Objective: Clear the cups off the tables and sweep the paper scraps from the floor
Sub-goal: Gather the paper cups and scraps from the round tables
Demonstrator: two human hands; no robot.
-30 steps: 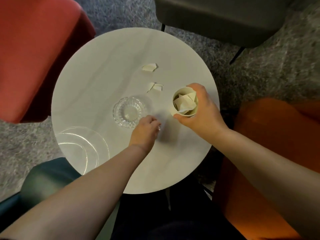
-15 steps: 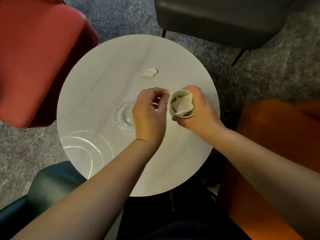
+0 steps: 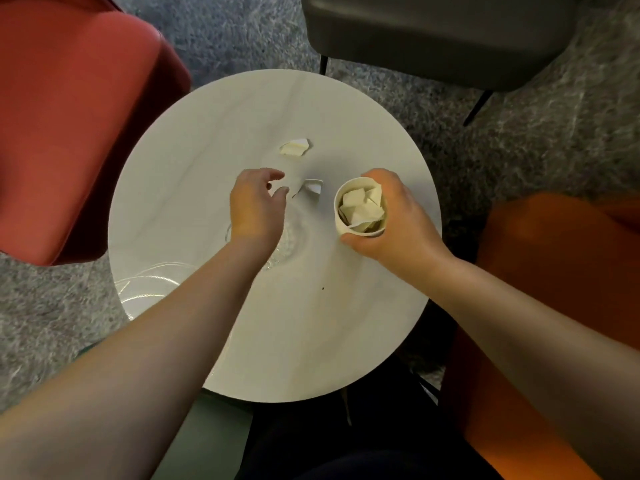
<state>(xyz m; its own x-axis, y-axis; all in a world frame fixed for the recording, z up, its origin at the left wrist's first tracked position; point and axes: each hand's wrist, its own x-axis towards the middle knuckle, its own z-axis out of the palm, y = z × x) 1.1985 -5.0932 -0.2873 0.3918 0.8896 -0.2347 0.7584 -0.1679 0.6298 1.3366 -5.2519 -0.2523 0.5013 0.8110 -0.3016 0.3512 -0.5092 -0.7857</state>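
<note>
My right hand (image 3: 398, 220) grips a white paper cup (image 3: 360, 207) stuffed with paper scraps, on the right side of the round white table (image 3: 207, 133). My left hand (image 3: 256, 206) hovers over the table's middle, fingers loosely curled and holding nothing. Its fingertips are just left of a small paper scrap (image 3: 313, 187) lying on the tabletop. Farther back on the table lies another scrap (image 3: 294, 147).
A clear glass dish (image 3: 292, 237) sits partly under my left wrist, and a clear glass plate (image 3: 145, 289) lies at the table's left front edge. A red chair (image 3: 69, 116), a grey chair (image 3: 433, 32) and an orange chair (image 3: 554, 271) ring the table on grey carpet.
My left hand moved from the cup's rim leftward and away, uncovering the small scrap beside it. The cup in my right hand has barely moved.
</note>
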